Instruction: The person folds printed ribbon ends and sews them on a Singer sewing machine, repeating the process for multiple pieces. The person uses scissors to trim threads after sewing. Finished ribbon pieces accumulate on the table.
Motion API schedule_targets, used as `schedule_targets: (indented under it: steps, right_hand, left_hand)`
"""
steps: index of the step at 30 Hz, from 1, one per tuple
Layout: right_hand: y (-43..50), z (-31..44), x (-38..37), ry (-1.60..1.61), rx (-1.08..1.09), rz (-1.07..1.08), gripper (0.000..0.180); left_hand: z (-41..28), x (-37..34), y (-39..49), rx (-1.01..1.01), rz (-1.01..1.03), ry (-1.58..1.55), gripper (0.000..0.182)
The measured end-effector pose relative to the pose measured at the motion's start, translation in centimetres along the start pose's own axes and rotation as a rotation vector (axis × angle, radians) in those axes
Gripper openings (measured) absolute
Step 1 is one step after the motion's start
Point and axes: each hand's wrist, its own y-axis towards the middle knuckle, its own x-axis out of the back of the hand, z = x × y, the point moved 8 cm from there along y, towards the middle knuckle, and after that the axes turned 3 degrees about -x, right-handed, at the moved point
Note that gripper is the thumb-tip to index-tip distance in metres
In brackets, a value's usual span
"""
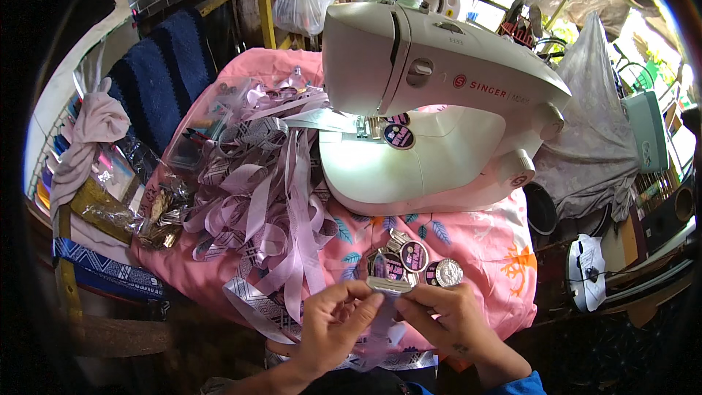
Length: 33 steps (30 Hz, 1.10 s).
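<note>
My left hand point(335, 321) and my right hand point(451, 315) pinch a shiny metal bar point(388, 285) from its two ends, near the front of the cloth. A lilac ribbon point(379, 334) hangs from the bar towards me, partly blurred. Just beyond my fingers lie several round medals point(414, 255) with dark printed faces, and one shows a silver embossed side point(449, 272). To the left spreads a tangled heap of lilac and patterned ribbon point(266, 197). Two more medals point(399, 136) rest on the bed of a white Singer sewing machine point(439, 60), beside its lit presser foot point(362, 126).
A pink printed cloth point(482, 236) covers the table. At its left stands a clear plastic box point(184, 145) with small tools. A cloth bundle point(101, 112) and crumpled plastic wrap lie further left. A draped grey cover point(589, 120) stands at the right.
</note>
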Motion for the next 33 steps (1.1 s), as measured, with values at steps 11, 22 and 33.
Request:
schedule_targets:
  steps: [11,22,33]
  right_hand:
    - [4.3,-4.3,-2.8,0.677,-0.099,0.643,0.025]
    - [7.9,-2.8,0.0,0.588,-0.192,0.34,0.019]
    - [15.4,-4.0,3.2,-0.12,-0.103,0.064,0.028]
  left_hand:
    - [-4.6,-2.4,3.3,0.318,0.659,0.148,0.018]
    - [-7.4,-1.0,8.0,0.043,0.663,0.485,0.017]
    - [-8.2,1.7,15.5,-0.203,0.434,0.93,0.023]
